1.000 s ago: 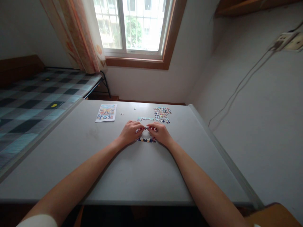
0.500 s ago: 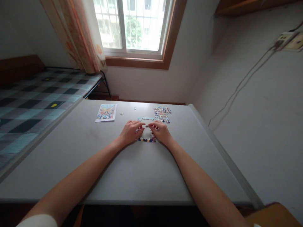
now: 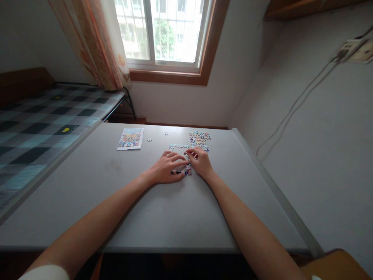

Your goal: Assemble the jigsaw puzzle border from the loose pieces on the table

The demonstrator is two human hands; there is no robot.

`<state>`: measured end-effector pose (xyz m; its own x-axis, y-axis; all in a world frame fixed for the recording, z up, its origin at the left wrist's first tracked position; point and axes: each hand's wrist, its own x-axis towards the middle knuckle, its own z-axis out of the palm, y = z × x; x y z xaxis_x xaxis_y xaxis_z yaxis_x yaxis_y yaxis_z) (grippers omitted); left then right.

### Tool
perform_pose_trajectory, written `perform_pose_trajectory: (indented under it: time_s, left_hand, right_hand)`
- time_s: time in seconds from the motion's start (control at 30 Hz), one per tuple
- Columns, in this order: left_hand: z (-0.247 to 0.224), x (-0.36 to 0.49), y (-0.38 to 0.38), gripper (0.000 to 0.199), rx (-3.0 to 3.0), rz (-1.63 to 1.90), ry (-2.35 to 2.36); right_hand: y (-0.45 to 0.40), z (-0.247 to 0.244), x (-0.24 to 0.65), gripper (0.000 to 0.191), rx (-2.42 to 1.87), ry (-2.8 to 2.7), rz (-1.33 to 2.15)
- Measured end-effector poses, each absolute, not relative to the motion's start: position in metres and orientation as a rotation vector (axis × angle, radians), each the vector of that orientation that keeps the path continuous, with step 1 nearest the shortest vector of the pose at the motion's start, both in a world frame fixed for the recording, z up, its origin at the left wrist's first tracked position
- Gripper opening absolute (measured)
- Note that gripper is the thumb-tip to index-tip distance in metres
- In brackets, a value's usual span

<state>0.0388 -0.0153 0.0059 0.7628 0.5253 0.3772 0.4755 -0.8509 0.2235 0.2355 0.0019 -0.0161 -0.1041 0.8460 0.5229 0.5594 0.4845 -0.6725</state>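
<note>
A partly joined jigsaw puzzle frame lies on the table, its top strip and lower right corner showing between my hands. My left hand is open, fingers spread over the left and lower part of the frame, which it partly hides. Over the frame's right side, my right hand pinches a small dark puzzle piece between thumb and forefinger. Loose puzzle pieces form a pile just beyond my right hand.
On the grey-white table, a printed picture sheet lies at the left. A few stray pieces sit between sheet and pile. A wall with a hanging cable borders the right; a checked bed stands at the left.
My left hand has shifted right and nearer to me, its fingers spreading over the frame's lower part. My right hand has moved slightly right with the piece.
</note>
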Motion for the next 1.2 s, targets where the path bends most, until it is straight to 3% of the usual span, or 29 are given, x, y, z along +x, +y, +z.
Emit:
perform_pose_trajectory:
  time_s: [0.37,1.2]
  left_hand:
    - [0.0061,0.0391,-0.0154,0.047,2.89,0.503,0.718]
    - [0.0045,0.0404,-0.0143,0.037,2.847,0.563,0.767]
  right_hand:
    - [0.0015,-0.0151,0.2348,0.012,-1.217,-1.787,0.377]
    - [0.0021,-0.0173,0.2347,0.012,-1.225,-1.785,0.376]
